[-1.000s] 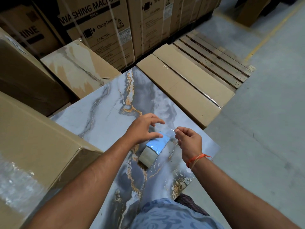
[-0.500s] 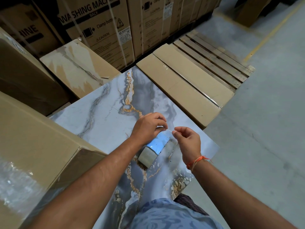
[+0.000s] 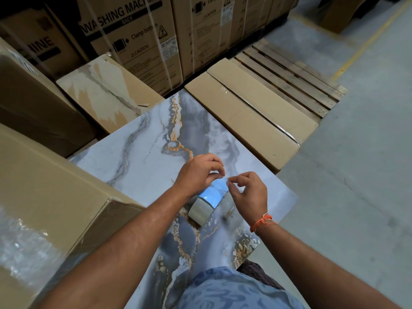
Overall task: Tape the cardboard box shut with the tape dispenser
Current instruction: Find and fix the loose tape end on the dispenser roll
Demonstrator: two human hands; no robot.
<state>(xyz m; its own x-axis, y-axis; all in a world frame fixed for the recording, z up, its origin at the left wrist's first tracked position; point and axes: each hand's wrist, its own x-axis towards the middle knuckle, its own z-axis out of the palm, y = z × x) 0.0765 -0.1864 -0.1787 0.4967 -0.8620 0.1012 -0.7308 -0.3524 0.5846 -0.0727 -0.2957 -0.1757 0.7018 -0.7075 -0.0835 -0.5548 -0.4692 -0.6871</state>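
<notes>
On the marbled slab (image 3: 142, 157), near its right edge, lies a roll of clear tape (image 3: 201, 210). The left hand (image 3: 197, 172) curls over the roll's far end; the right hand (image 3: 249, 192) pinches fingertips together at it. A taped cardboard box (image 3: 252, 114) sits beyond the slab.

Far end of the tape roll (image 3: 204, 206) behind the left hand (image 3: 197, 173); its loose end too thin to make out.
</notes>
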